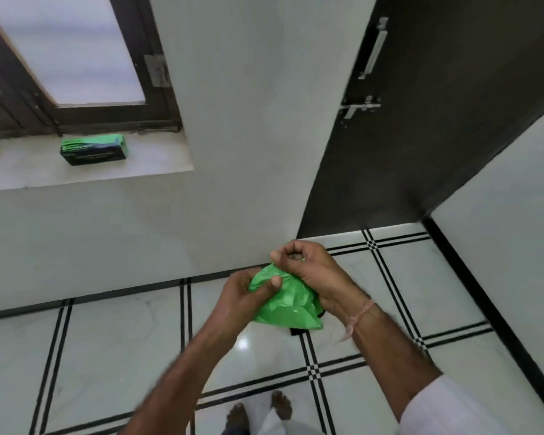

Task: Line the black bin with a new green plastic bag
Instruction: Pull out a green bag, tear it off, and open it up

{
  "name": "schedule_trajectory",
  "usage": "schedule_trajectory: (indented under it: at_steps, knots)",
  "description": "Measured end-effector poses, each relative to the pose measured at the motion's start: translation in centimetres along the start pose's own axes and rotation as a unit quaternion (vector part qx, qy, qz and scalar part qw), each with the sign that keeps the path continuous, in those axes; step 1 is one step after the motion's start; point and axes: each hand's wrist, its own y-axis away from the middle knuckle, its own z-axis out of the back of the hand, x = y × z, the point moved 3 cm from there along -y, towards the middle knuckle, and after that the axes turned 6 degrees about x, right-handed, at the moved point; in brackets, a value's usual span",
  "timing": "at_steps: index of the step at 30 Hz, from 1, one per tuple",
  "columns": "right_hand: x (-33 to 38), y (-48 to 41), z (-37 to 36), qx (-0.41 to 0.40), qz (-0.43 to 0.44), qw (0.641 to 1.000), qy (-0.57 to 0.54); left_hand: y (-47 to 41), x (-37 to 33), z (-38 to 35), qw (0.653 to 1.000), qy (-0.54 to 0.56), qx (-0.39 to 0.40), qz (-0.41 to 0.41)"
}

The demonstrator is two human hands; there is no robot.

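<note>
A crumpled green plastic bag (291,304) is bunched between both my hands above the tiled floor. My left hand (248,293) grips its left side, thumb pressed on the plastic. My right hand (308,268) pinches the top edge with closed fingers. Just below the bag, a small black piece (297,331) shows on the floor; this may be the black bin, mostly hidden behind the bag and my hands.
A green and black pack of bags (93,149) lies on the marble window sill (85,174) at upper left. A white wall corner (264,152) stands ahead, a dark door (421,136) with a latch to the right. My bare feet (258,409) stand on the white floor.
</note>
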Motion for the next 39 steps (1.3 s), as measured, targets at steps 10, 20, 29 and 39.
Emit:
schedule_trajectory:
  at_steps: [10, 20, 29, 39]
  knots:
    - [-3.8, 8.4, 4.3, -0.057, -0.06, 0.995, -0.06, 5.2, 4.1, 0.6, 0.989, 0.075, -0.127, -0.032]
    - [-3.1, 10.4, 2.6, -0.032, 0.011, 0.996, -0.086, 5.2, 2.5, -5.9, 0.995, -0.062, 0.057, -0.046]
    - [-3.9, 11.0, 7.7, -0.001, -0.053, 0.994, -0.093, 3.5, 2.9, -7.4, 0.987, 0.092, -0.111, -0.066]
    - [-1.6, 9.4, 12.9, -0.02, -0.035, 0.989, -0.141, 0.7, 2.9, -13.7, 0.971, -0.05, -0.207, -0.108]
